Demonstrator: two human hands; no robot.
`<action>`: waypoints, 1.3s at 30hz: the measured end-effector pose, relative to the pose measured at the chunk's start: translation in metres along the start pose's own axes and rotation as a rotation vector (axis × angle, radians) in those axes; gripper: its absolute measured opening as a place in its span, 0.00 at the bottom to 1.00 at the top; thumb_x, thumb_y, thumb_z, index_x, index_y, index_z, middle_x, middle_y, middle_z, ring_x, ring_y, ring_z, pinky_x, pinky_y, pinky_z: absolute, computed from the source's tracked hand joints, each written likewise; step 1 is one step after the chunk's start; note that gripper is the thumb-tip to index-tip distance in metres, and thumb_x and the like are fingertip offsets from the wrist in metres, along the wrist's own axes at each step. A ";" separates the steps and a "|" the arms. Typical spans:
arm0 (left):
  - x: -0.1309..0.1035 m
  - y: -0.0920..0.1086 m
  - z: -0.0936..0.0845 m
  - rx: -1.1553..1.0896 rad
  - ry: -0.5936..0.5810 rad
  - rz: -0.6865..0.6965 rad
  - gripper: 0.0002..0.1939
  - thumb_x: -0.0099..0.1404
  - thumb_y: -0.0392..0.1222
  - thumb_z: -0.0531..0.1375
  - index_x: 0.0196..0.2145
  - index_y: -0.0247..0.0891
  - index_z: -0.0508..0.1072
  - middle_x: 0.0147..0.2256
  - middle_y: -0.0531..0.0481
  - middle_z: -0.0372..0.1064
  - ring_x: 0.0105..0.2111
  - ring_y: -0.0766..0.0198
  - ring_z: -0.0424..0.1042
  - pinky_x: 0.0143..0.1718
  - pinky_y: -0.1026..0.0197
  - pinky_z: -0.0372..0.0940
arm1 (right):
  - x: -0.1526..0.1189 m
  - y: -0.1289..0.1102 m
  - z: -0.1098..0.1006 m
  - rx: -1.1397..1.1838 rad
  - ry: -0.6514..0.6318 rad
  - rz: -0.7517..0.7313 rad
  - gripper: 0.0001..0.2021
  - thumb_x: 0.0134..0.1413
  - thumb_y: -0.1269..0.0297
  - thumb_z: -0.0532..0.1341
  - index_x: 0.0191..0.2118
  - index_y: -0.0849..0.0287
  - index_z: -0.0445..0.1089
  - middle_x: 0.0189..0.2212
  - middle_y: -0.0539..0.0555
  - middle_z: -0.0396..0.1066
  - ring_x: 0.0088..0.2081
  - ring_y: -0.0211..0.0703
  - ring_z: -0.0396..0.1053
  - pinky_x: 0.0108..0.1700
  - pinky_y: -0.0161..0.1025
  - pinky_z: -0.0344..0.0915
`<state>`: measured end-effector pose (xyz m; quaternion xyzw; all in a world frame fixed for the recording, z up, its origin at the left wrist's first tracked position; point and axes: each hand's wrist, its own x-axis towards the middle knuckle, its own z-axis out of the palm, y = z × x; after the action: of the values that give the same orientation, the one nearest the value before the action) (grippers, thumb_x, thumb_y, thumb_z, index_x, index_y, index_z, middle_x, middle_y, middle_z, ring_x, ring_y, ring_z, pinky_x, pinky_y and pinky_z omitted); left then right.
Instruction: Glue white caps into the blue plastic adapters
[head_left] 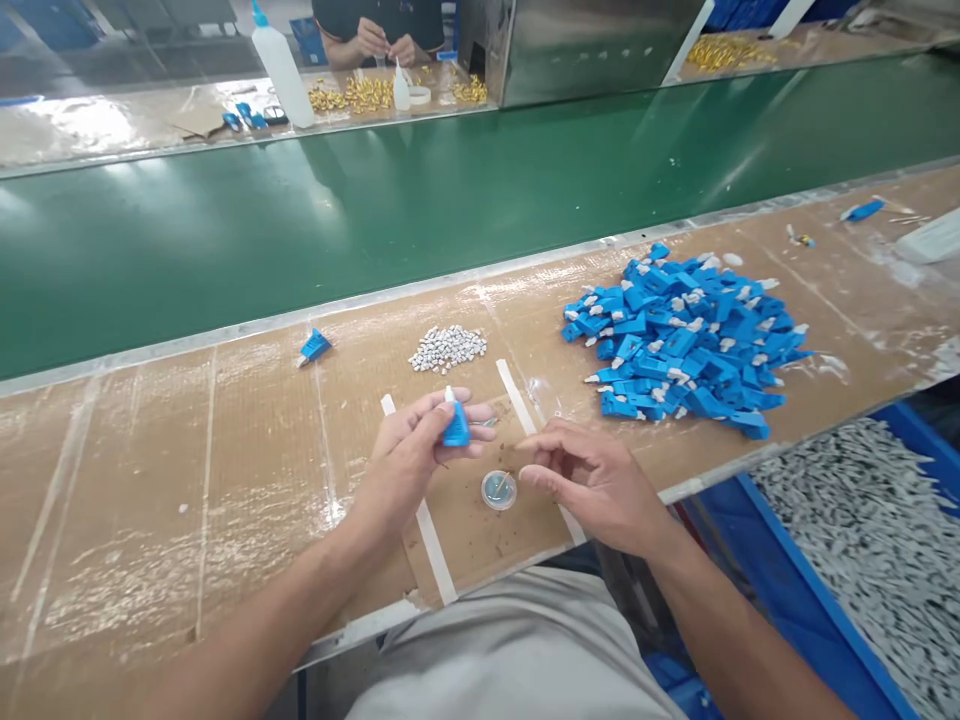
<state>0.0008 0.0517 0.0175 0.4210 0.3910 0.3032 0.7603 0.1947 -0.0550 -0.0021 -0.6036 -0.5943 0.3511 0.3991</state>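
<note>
A blue piece with a white tip (456,425) is held in my left hand (420,438), between the thumb and the fingers, above the table. Just right of it, my right hand (592,475) has its thumb and index finger bent toward a thin stick over a small round clear dish (499,490). The stick's lower end lies in the dish; whether my fingertips grip its upper end is hard to tell. Beyond my left hand sits a small heap of grey-white pieces (448,348). A large pile of blue pieces with white tips (690,335) lies at the right.
One blue piece (315,346) lies alone at left. A green conveyor belt (420,205) runs behind the table (255,450). Across it, a person's hands (386,42) work near gold pieces (360,95) and a white bottle (283,75). A blue bin (817,580) of grey pieces stands lower right.
</note>
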 end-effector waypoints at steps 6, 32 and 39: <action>-0.021 -0.006 -0.017 -0.169 0.041 -0.040 0.14 0.67 0.43 0.64 0.47 0.33 0.75 0.47 0.38 0.79 0.45 0.53 0.79 0.45 0.55 0.75 | -0.007 0.008 0.023 -0.007 0.006 0.044 0.07 0.65 0.62 0.63 0.35 0.57 0.75 0.30 0.51 0.71 0.30 0.40 0.66 0.31 0.37 0.62; -0.048 -0.034 -0.007 -0.470 -0.081 -0.291 0.13 0.63 0.37 0.68 0.45 0.30 0.81 0.35 0.42 0.80 0.35 0.62 0.81 0.33 0.72 0.75 | -0.012 -0.010 0.013 0.355 0.164 0.086 0.06 0.67 0.60 0.62 0.38 0.56 0.71 0.35 0.52 0.73 0.27 0.37 0.65 0.29 0.37 0.64; -0.049 -0.036 0.000 -0.481 -0.157 -0.312 0.15 0.62 0.39 0.70 0.46 0.31 0.81 0.37 0.42 0.79 0.36 0.60 0.81 0.30 0.70 0.75 | -0.005 -0.039 0.020 0.267 0.284 -0.150 0.02 0.66 0.67 0.62 0.40 0.54 0.72 0.36 0.55 0.74 0.34 0.44 0.71 0.32 0.40 0.69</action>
<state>-0.0192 -0.0034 0.0023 0.1856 0.3080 0.2331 0.9035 0.1593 -0.0599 0.0238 -0.5429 -0.5236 0.3076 0.5801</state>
